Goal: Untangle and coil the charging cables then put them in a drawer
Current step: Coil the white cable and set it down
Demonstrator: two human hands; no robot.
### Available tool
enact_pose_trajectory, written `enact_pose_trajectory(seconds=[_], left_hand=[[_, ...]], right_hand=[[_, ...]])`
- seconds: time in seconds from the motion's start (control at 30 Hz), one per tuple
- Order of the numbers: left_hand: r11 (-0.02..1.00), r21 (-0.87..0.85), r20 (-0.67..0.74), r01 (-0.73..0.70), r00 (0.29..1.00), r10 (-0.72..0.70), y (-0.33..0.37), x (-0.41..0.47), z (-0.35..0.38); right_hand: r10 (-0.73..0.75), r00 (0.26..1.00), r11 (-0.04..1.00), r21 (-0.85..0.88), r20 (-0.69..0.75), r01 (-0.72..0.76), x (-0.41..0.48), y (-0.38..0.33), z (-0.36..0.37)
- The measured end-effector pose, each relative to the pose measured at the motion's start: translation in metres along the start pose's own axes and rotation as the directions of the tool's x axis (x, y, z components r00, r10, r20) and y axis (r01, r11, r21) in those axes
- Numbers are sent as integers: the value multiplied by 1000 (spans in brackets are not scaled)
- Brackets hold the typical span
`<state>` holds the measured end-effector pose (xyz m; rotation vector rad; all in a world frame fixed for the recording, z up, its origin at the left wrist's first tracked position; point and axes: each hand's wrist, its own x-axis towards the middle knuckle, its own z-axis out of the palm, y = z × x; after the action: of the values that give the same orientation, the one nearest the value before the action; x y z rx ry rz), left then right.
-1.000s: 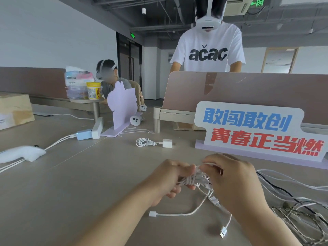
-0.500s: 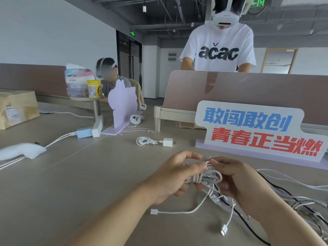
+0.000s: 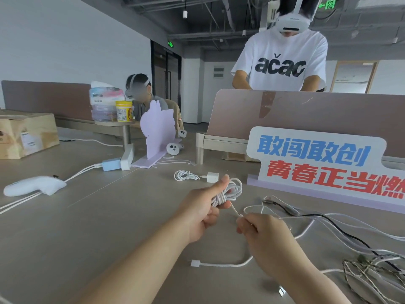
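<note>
Grips the white coil in the left hand, thumb up, above the table, probably to keep the loops from springing apart. Pinches the coil's loose tail in the right hand, lower and nearer, seemingly to draw it snug. Leaves the other cables tangled at right.

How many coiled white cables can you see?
2. One coil is gripped in the left hand; a second coil lies on the desk beyond, plugged into a white charger cube. The right-side tangle may hide more.
</note>
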<state>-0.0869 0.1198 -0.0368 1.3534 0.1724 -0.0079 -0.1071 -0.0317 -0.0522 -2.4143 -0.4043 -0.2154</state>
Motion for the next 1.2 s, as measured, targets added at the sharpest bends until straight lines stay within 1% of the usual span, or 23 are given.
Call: enact_pose_trajectory(seconds=[0.07, 0.17, 0.27, 0.33, 0.4, 0.47, 0.53, 0.6, 0.67, 0.7, 0.73, 0.77, 0.8, 0.87, 0.9, 0.97, 1.0, 1.03, 1.1, 1.13, 1.17, 1.2], left_hand=[[996, 88, -79, -28, 996, 35, -3, 5, -3], [991, 127, -133, -42, 989, 58, -7, 9, -5], [981, 177, -112, -73, 989, 94, -11, 6, -3], [960, 262, -69, -98, 990, 119, -14, 2, -1], [926, 353, -24, -136, 988, 154, -16, -2, 2], [882, 437, 18, -176, 982, 186, -15, -5, 5], [859, 472, 84, -199, 980, 181, -15, -7, 7], [855, 474, 145, -211, 976, 160, -15, -8, 8], [856, 460, 229, -237, 963, 143, -16, -12, 10], [865, 435, 282, -251, 950, 134, -16, -14, 11], [879, 398, 335, -263, 933, 127, -17, -17, 13], [896, 346, 387, -277, 912, 133, -17, -18, 14], [913, 288, 429, -289, 891, 147, -17, -20, 15], [925, 217, 467, -313, 865, 183, -15, -23, 17], [925, 204, 469, -320, 861, 195, -15, -25, 18], [936, 174, 463, -305, 865, 196, -13, -27, 19], [948, 140, 463, -286, 865, 193, -12, -27, 19], [961, 90, 462, -263, 865, 193, -12, -27, 19], [980, -36, 455, -193, 871, 188, -10, -26, 20], [983, -74, 446, -166, 877, 181, -10, -26, 21], [985, -82, 434, -154, 884, 175, -10, -26, 22], [986, -57, 418, -158, 893, 168, -9, -27, 24]], right_hand=[[-21, 1000, 1000, -20, 5, 21, -1, -2, 1], [-101, 995, 986, -130, 25, 103, -2, -2, -2], [-195, 980, 954, -225, 38, 198, -4, -3, -7], [-255, 965, 925, -275, 61, 262, -4, 0, -12], [-350, 934, 889, -292, 66, 353, -1, 4, -16], [-422, 906, 859, -314, 13, 405, 3, 9, -20], [-491, 864, 841, -320, -115, 436, 7, 13, -24], [-509, 823, 852, -288, -254, 437, 10, 17, -30], [-483, 815, 875, -209, -321, 437, 10, 18, -33], [-433, 829, 900, -121, -354, 418, 9, 17, -34], [-345, 858, 925, 15, -381, 379, 8, 14, -37], [-245, 897, 932, 167, -368, 323, 7, 12, -39], [-157, 938, 919, 302, -309, 254, 7, 9, -42], [-65, 986, 855, 501, -153, 134, 7, 9, -47], [-50, 997, 797, 599, -56, 74, 8, 12, -48], [-28, 986, 608, 786, 161, -111, 9, 16, -45], [-24, 969, 517, 833, 245, -198, 10, 17, -43], [-3, 955, 446, 855, 297, -265, 12, 17, -40], [61, 947, 368, 875, 314, -314, 15, 18, -33], [84, 953, 354, 886, 289, -300, 15, 17, -31], [103, 964, 374, 888, 246, -266, 14, 14, -30], [102, 978, 449, 868, 184, -211, 11, 11, -27]])
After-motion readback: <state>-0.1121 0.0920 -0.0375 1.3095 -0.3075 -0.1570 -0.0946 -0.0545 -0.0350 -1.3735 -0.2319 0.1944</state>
